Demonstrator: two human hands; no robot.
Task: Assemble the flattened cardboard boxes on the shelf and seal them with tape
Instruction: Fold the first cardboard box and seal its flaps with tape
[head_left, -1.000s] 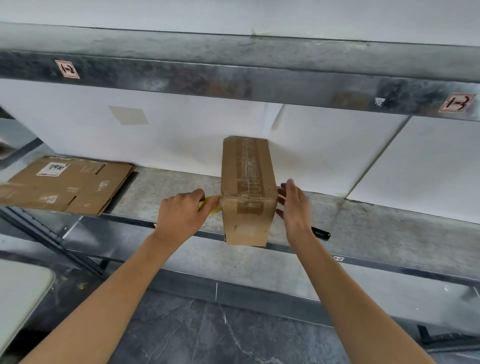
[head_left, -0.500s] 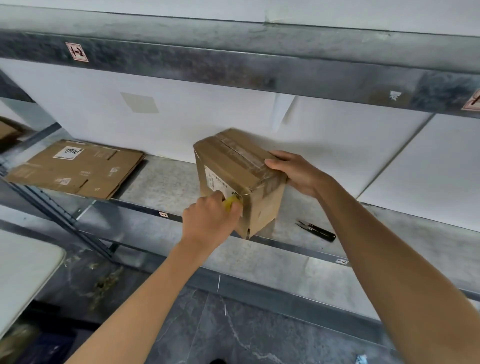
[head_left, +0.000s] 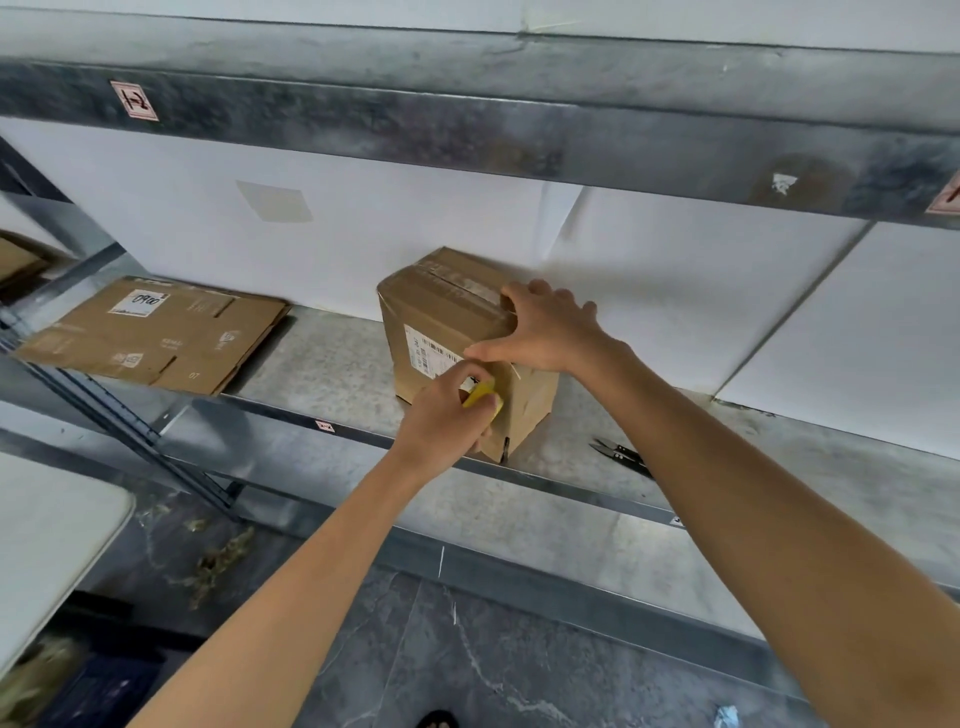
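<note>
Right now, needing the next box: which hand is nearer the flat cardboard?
Left: left hand is right of the cardboard, at the box front; right hand is farther right, atop it.

The box (head_left: 447, 301) stands closed on the shelf (head_left: 322, 364), turned corner-forward, with clear tape along its top seam and 1 white barcode label on its front face. A yellow tape holder (head_left: 480, 399) sits against that face. Flattened cardboard (head_left: 156, 338) lies well to the left, label up.

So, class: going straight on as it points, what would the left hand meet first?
The cardboard box, at its near corner; the left hand seems almost against it, though depth is unclear.
</note>
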